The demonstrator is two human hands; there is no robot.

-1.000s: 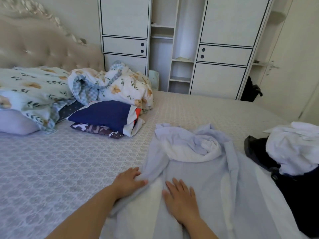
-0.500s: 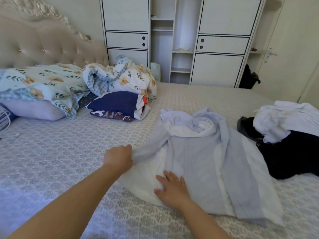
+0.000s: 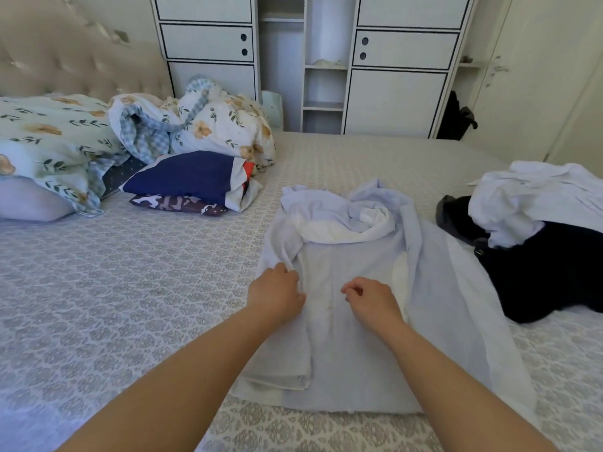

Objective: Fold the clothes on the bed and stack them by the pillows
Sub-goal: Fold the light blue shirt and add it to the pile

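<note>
Pale blue cotton, thin and limp: this shirt (image 3: 365, 308) lies spread on the bed (image 3: 114, 288) in front of me, collar end bunched. My left hand (image 3: 275, 293) pinches its folded left edge; my right hand (image 3: 370, 300) rests curled on the middle, and I cannot tell if it grips cloth. It will probably sag and slide, so hems and seams are the best hold.

A pale blue shirt (image 3: 365, 321) is lying flat before me, left side folded in, collar bunched; folded clothes (image 3: 192, 181) are sitting stacked by the pillows (image 3: 29, 203).
</note>
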